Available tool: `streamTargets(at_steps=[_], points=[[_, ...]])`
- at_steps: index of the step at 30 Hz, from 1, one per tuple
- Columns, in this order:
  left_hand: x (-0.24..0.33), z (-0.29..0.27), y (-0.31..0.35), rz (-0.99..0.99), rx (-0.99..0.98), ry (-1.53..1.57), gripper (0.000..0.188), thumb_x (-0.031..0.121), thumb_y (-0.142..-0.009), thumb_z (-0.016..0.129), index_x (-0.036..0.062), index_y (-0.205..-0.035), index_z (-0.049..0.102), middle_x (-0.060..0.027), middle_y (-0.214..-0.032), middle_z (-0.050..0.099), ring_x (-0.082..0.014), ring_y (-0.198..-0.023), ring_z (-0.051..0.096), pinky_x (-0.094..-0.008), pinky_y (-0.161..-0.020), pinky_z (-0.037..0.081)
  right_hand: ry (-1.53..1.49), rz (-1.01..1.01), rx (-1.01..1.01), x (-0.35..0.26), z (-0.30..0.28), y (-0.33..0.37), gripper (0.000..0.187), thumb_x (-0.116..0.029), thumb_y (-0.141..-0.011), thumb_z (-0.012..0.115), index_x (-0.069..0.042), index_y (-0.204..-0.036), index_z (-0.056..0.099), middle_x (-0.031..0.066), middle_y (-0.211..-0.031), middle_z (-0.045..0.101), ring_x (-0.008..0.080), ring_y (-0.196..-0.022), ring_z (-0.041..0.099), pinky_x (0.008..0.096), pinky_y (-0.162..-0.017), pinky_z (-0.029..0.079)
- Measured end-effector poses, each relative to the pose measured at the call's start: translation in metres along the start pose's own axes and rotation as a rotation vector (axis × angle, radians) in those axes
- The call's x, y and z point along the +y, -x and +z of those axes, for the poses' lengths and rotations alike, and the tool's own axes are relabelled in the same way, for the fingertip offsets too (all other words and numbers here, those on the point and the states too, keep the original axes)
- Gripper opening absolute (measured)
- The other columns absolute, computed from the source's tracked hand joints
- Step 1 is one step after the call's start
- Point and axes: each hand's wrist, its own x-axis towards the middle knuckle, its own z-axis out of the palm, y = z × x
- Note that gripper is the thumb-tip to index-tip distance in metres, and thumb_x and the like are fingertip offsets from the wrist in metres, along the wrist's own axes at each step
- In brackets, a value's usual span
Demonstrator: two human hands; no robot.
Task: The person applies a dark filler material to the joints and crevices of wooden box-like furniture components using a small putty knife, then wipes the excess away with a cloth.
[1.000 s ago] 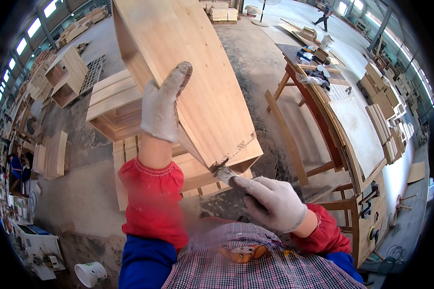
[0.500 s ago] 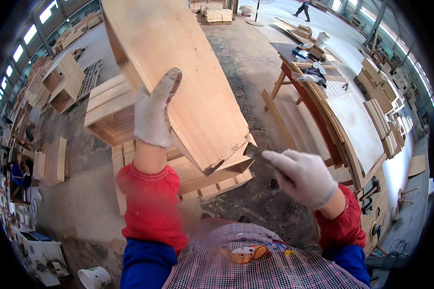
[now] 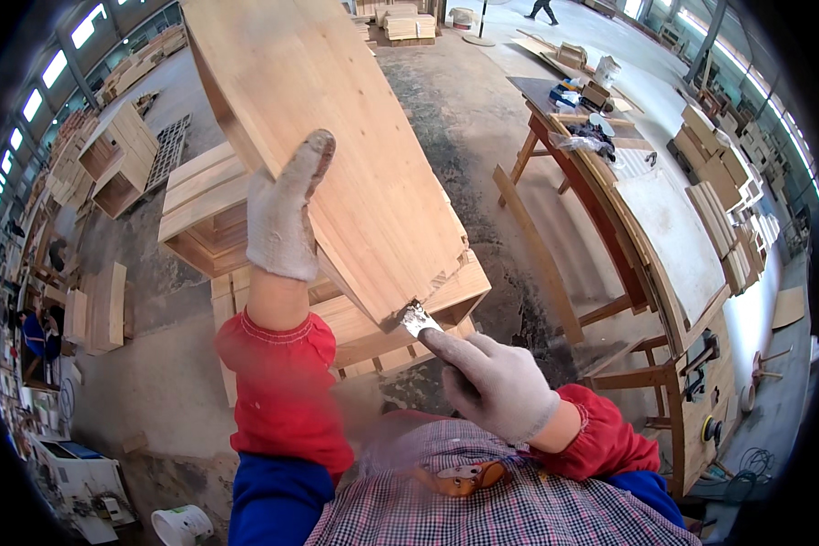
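In my gloved left hand (image 3: 287, 209) is the side wall of a pale wooden box (image 3: 355, 173), thumb on the outer face and fingers hidden behind. The box is tilted, its near corner pointing toward me. My gloved right hand (image 3: 500, 387) grips a putty knife (image 3: 419, 320), index finger stretched along it. Its blade, smeared with whitish stuff, touches the box's near end edge, where dark and rough patches show. Beneath lies another wooden box (image 3: 464, 296) with slatted sides.
A slatted crate (image 3: 205, 205) stands behind at the left. On the right is a workbench (image 3: 673, 246) with a white sheet and scattered items. A wooden plank (image 3: 537, 255) leans beside it. A white bucket (image 3: 182, 525) is at lower left. A person (image 3: 543, 11) walks far off.
My right hand has moved left and down, bringing the putty knife from the box's right corner to its near end edge. My left hand keeps its hold, shifted slightly left with the box.
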Motion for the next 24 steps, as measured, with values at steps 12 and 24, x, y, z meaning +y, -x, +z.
streamTargets(at_steps=[12, 24], points=[[0.002, 0.002, 0.001, -0.039, 0.037, -0.073, 0.036, 0.018, -0.088, 0.057, -0.0023, -0.118, 0.051, -0.0101, -0.115, 0.058, -0.0171, -0.111, 0.055, -0.0316, -0.093, 0.047, -0.05, 0.004, 0.008, 0.001, -0.01, 0.001, 0.046, -0.001, -0.076, 0.056, -0.006, -0.121, 0.052, 0.0113, -0.079, 0.058, 0.0269, -0.065, 0.06, 0.0338, -0.056, 0.048], [-0.009, -0.013, 0.0, 0.148, -0.179, -0.104, 0.035, 0.011, -0.092, 0.049, -0.003, -0.124, 0.046, -0.0132, -0.128, 0.049, -0.0196, -0.12, 0.049, -0.0335, -0.101, 0.042, -0.115, -0.031, 0.103, 0.021, -0.002, 0.001, 0.048, -0.002, -0.074, 0.059, -0.006, -0.121, 0.052, 0.013, -0.085, 0.06, 0.0287, -0.07, 0.061, 0.0349, -0.06, 0.05]])
